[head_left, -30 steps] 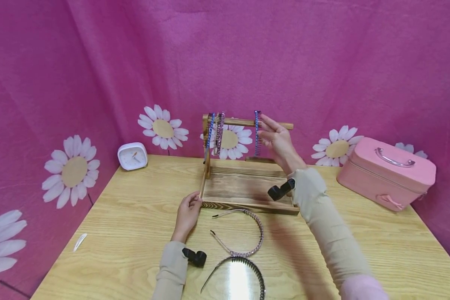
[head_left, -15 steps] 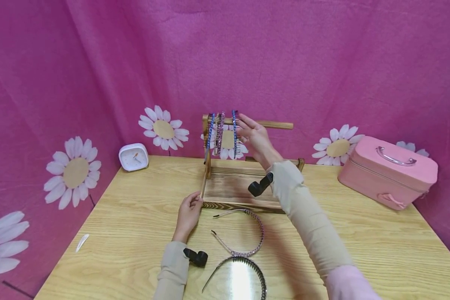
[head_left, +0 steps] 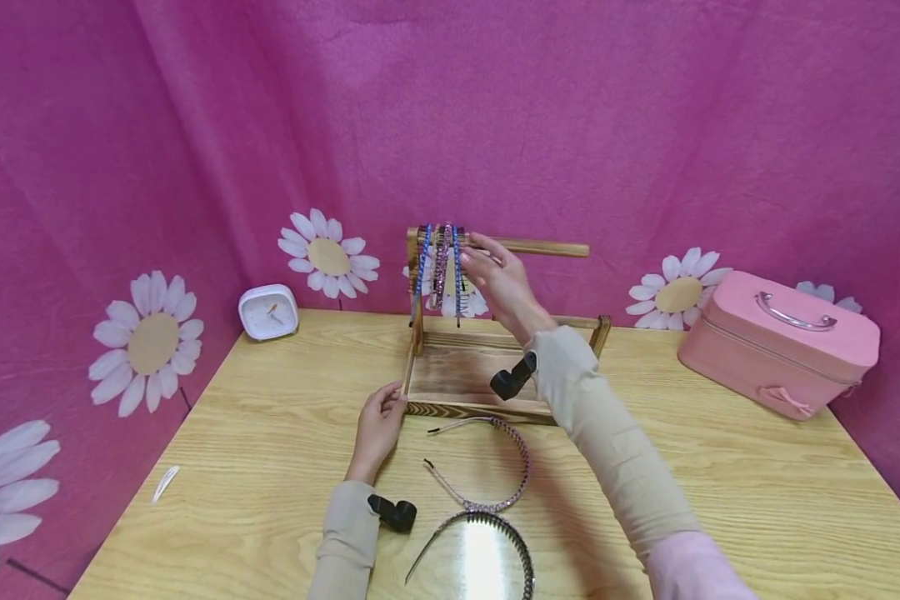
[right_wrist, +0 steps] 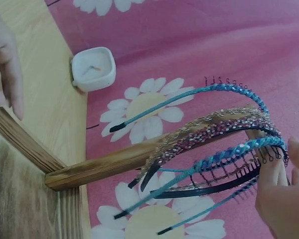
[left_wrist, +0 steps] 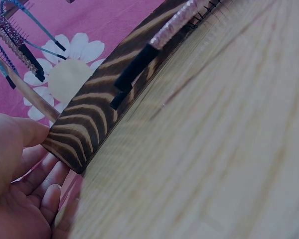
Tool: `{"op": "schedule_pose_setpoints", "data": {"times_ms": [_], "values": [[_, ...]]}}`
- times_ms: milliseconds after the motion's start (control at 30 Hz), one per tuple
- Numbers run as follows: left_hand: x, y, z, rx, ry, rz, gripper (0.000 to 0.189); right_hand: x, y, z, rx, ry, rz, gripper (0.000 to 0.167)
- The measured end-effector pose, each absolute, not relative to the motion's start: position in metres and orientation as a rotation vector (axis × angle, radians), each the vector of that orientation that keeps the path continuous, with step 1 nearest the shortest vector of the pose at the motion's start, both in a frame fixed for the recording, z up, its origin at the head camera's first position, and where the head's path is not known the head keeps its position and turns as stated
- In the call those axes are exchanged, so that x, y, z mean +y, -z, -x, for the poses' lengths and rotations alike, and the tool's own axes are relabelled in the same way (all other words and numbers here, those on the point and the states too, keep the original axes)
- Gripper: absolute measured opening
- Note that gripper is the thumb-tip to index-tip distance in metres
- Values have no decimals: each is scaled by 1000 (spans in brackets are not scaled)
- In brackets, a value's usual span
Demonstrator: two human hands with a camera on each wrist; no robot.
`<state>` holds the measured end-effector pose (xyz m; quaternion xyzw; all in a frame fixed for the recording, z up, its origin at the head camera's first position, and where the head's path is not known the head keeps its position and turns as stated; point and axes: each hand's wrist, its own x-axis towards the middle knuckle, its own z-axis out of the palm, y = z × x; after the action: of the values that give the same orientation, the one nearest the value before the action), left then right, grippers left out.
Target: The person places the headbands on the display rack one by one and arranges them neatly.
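Kinda into the beige left sleeve, which starts just behind the left hand and has some creases running round the forearm. The right sleeve is the same beige, bunched up pretty loosely right behind the right hand and wrinkly further back. Furthest from the grip on that arm it's soft pink fabric. Then there's a matte black left wrist camera and a matching right wrist camera, each a stubby bracket plus chunky rounded head, mounted just behind the hand.
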<state>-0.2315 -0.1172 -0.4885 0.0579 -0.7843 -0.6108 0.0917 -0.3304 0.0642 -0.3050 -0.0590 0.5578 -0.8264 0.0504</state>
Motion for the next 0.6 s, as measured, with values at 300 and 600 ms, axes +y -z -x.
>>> {"op": "schedule_pose_setpoints", "data": {"times_ms": [300, 600], "values": [[-117, 487, 232, -2336, 1822, -149, 34, 70, 317, 321, 1659, 2495, 193, 55], [-117, 488, 230, -2336, 1825, -141, 34, 83, 338, 306, 1724, 2395, 264, 56]]}}
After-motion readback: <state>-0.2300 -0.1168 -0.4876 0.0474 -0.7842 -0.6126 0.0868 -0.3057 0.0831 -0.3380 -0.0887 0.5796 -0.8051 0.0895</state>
